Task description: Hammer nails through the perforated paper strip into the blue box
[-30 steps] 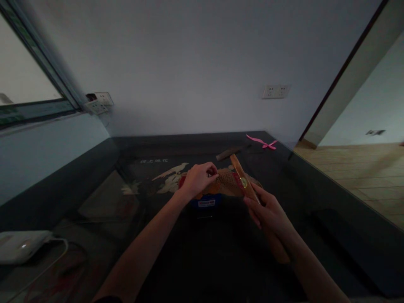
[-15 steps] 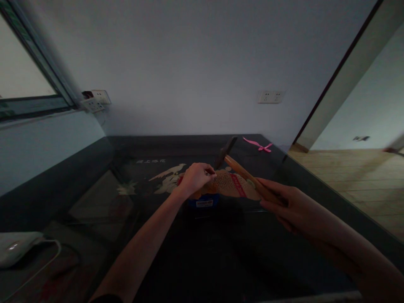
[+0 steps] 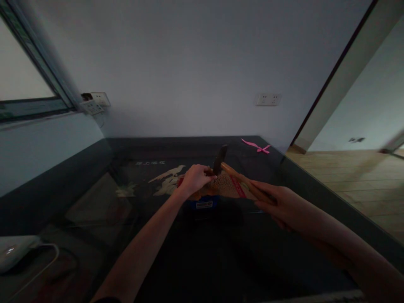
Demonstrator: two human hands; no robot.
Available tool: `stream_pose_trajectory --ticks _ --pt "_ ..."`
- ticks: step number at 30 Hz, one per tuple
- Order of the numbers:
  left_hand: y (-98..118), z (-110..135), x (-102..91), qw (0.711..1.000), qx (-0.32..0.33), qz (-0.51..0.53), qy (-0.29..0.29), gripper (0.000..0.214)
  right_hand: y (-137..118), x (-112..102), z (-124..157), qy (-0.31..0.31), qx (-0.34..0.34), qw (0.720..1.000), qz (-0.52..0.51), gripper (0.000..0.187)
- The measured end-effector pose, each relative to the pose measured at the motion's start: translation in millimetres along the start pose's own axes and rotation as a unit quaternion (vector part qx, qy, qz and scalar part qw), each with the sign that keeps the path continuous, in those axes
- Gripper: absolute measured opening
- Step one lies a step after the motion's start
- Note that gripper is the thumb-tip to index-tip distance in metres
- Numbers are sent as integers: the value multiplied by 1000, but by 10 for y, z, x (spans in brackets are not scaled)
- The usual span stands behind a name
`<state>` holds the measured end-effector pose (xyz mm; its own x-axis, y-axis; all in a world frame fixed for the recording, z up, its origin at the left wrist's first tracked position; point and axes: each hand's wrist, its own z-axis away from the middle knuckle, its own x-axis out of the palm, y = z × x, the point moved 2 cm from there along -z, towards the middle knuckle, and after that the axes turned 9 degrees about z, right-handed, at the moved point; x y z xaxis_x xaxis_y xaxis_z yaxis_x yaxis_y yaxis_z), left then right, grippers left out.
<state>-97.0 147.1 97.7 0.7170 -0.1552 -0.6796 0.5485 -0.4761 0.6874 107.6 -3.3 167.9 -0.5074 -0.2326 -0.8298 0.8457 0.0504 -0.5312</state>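
Observation:
My right hand (image 3: 276, 200) grips the wooden handle of a hammer (image 3: 232, 172). Its dark metal head is down close to the fingertips of my left hand (image 3: 196, 179). Those left fingers are pinched together over a tan, speckled flat piece (image 3: 225, 185) with a red band; whatever small thing may be between them is too small to make out. Under the near side of that piece sits a dark blue object (image 3: 205, 203) with a white and red label. My left hand hides part of both.
All of this stands on a dark glossy table (image 3: 202, 261) with a printed bird picture (image 3: 168, 179). A pink ribbon (image 3: 260, 148) lies at the back right. At the left edge is a white device (image 3: 19, 250) with a cable. A wall with sockets (image 3: 268, 99) rises behind.
The hammer head has come down and slightly left toward my left fingertips, as my right hand lowered a little to the left. My left hand stays in place, still pinched.

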Motion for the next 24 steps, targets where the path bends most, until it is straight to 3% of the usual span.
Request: stream_pose_trajectory --ticks 4,10,16,24 --pt "-1 14 6 1000 -9 8 4 21 -29 -19 26 23 -7 1000 -1 57" --pt "21 31 -14 1000 -4 -6 -3 21 -12 23 18 -5 -4 1000 -16 61" --pt "-3 24 -5 1000 2 -18 -2 22 10 -1 39 35 -14 998 -55 60" --pt "37 31 -17 1000 -4 -24 1 21 25 25 20 26 -2 998 -51 58"
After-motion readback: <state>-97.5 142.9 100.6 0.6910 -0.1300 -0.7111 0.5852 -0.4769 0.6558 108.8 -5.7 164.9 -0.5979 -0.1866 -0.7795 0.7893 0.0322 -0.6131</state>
